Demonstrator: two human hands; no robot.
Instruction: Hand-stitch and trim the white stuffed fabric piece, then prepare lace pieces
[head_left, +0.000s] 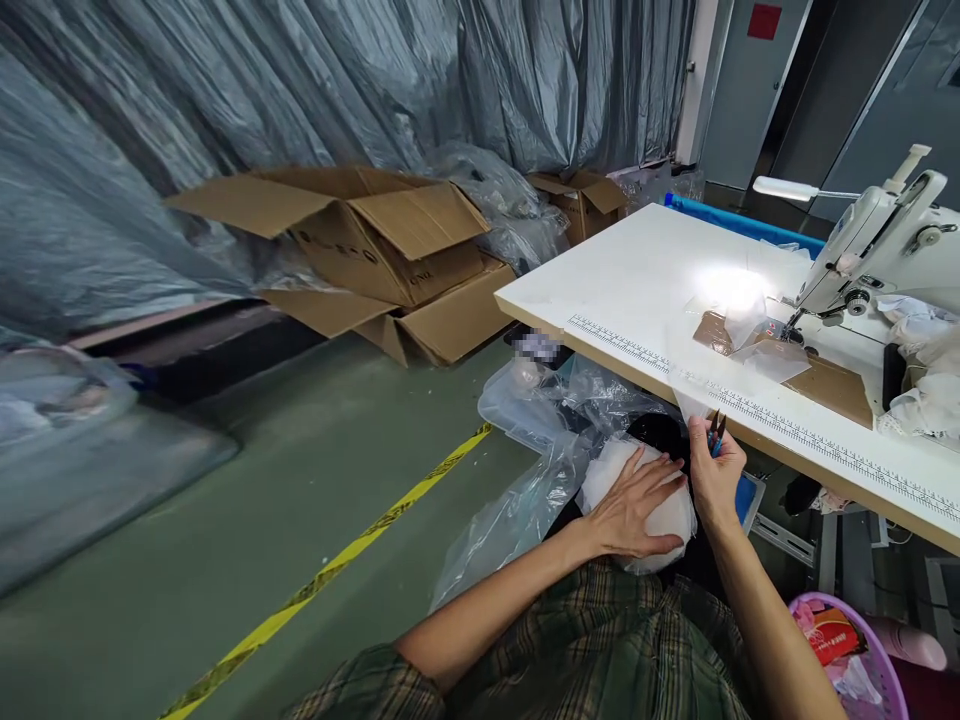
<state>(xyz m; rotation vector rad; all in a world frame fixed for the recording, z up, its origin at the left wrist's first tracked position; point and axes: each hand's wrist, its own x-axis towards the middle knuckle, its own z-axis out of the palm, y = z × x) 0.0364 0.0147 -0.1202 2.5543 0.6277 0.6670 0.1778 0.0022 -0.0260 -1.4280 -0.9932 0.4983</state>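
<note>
My left hand (637, 505) lies flat with its fingers spread over a stack of thin white fabric pieces (671, 520) on my lap. Close beside it, at the table's front edge, my right hand (716, 475) is closed around small thread snips (718, 432) with dark blades and a blue handle. A sheer white piece (690, 400) rises from the thumb and fingers of that hand, over the table edge. On the table stands a white sewing machine (855, 250), its lamp lit. Sheer white fabric (772, 357) lies by its needle, over brown board (832, 390).
The white table (622, 260) has a printed ruler along its front edge. Clear plastic bags (517, 510) hang beside my lap. Open cardboard boxes (390, 240) stand on the floor at left. White fabric (930, 390) is heaped right of the machine, and a purple basket (889, 660) sits below.
</note>
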